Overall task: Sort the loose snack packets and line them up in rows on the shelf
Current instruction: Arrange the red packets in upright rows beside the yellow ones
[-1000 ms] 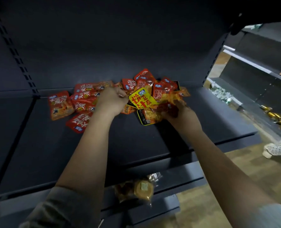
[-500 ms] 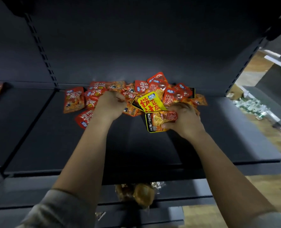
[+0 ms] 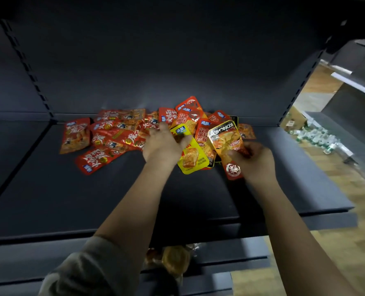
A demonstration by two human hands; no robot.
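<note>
A: What is the biggest thing here?

B: The dark shelf (image 3: pixel 284 167), a flat board with a back wall. It carries everything, and both arms reach in over its front edge.

A: And on it?

B: A loose heap of snack packets (image 3: pixel 121 133), overlapping and unsorted, lying toward the back wall. Most of it is red packets spread out to the left of the left hand (image 3: pixel 162 144). No rows are formed.

A: What is the left grip doing?

B: It rests palm down on the heap, fingers extended over the packets, with the thumb side lying on a yellow packet (image 3: pixel 191 154) that sticks out from under the hand toward the right hand. It curls round nothing that I can see.

A: The right grip?

B: The right hand (image 3: pixel 255 161) pinches an orange packet (image 3: pixel 225 139) printed KONCHEW, tilted up above the shelf, just beyond the fingers. A red-ended packet (image 3: pixel 234 170) sits in the same grasp below it; how many are held I cannot tell.

A: Anything smaller?

B: Below both arms, on a lower shelf (image 3: pixel 230 253), there are clear-wrapped buns (image 3: pixel 175 261). Far right of the right hand, small bottles (image 3: pixel 314 135) lie on another shelving unit.
</note>
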